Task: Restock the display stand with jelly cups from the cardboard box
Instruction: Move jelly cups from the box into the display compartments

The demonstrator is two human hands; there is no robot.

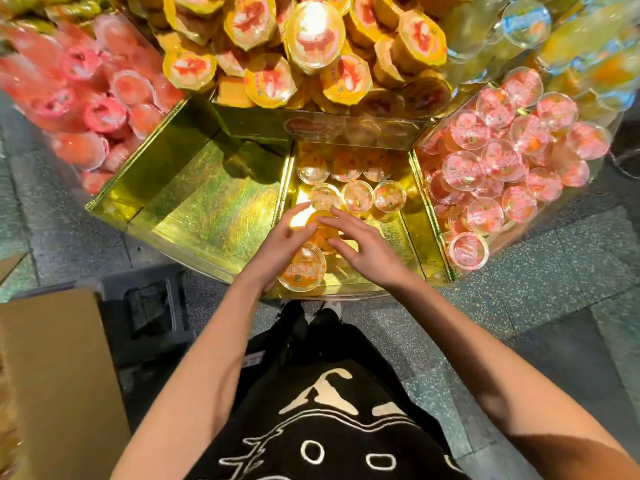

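The gold display stand point(431, 237) has a middle compartment holding several orange jelly cups point(356, 195) in clear tubs. My left hand point(277, 244) and my right hand point(363, 247) reach into it side by side with fingers spread. Their fingertips touch orange cups point(323, 228) lying between them; neither hand plainly grips one. Another orange jelly cup point(303, 271) lies on its side by my left wrist, lid facing up. The cardboard box point(52, 375) stands at the lower left, its inside hidden.
A bare gold compartment point(207, 209) lies left of the one I reach into. Pink cups point(502, 161) fill the right bin, red cups point(86, 98) the left, and yellow cups point(277, 64) pile above. A dark crate point(152, 306) sits on the speckled floor.
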